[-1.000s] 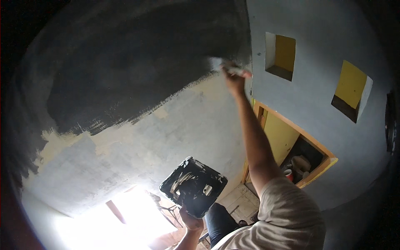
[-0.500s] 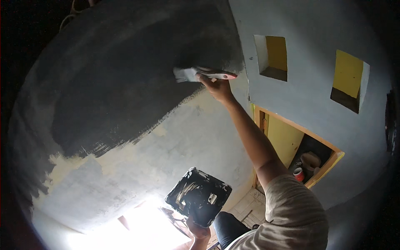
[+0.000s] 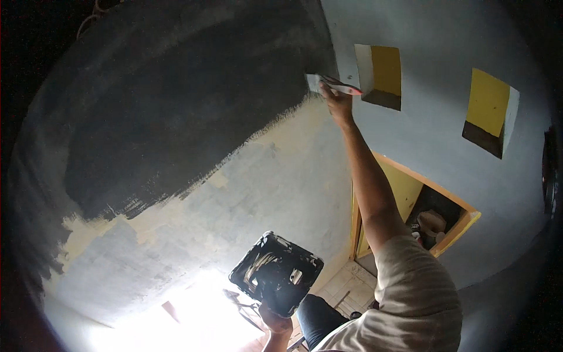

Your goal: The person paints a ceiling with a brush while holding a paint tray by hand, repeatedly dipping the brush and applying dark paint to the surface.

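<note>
Head view shows the right hand (image 3: 339, 107) up at the far corner, fingers wrapped snugly round a paintbrush (image 3: 343, 88), pale bristles pointing left over the dark paint (image 3: 176, 111). Can't tell how hard they're pressing. Left hand (image 3: 275, 321) has the near end of a smeared black tray (image 3: 275, 276) clamped, fingers partly hidden, tray low and well apart from the brush. My two cents: go light beside that corner, since the grey wall (image 3: 440, 135) on the right would probably show any stray smear. Long even strokes should beat dabbing, and I'd hold the tray level.
</note>
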The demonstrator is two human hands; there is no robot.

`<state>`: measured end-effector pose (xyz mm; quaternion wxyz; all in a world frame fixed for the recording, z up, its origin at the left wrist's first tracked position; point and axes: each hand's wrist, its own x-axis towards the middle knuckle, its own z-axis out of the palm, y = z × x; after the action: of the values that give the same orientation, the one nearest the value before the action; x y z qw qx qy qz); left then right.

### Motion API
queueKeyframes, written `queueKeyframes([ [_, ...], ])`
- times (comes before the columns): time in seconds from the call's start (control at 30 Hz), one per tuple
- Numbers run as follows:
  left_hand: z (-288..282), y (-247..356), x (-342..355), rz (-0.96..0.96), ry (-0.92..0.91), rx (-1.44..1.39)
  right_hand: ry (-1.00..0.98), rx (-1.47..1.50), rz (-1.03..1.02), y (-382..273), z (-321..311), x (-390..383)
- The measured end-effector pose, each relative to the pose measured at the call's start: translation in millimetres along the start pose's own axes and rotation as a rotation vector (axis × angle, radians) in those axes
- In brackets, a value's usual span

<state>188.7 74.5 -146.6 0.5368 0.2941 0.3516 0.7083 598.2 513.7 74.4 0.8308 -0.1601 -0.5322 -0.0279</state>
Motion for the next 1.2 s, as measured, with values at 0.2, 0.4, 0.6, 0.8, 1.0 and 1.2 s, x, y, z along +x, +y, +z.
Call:
queueKeyframes([
  [0.2,-7.9,-2.4,2.7,-0.017,-0.069,-0.088,0.208,-0.310,-0.066,0.6,1.1,-7.5],
  [0.4,-13.8,-4.2,3.2,-0.028,-0.081,-0.061,0.296,0.048,0.136,-15.9,6.6,-23.9],
  [0.6,-14.6,-1.5,1.1,-0.028,-0.098,-0.026,0.147,-0.244,0.142,-24.0,14.3,-16.7],
  [0.8,-15.9,-2.2,1.7,-0.026,-0.115,0.005,0.109,-0.288,0.132,-20.3,7.1,-14.7],
  [1.0,-2.0,3.5,6.3,-0.038,-0.060,0.018,0.173,-0.427,0.093,-35.9,24.3,-23.6],
  [1.2,2.5,3.6,1.7,0.049,-0.090,-0.008,0.245,-0.517,0.096,-7.2,3.3,-35.8],
])
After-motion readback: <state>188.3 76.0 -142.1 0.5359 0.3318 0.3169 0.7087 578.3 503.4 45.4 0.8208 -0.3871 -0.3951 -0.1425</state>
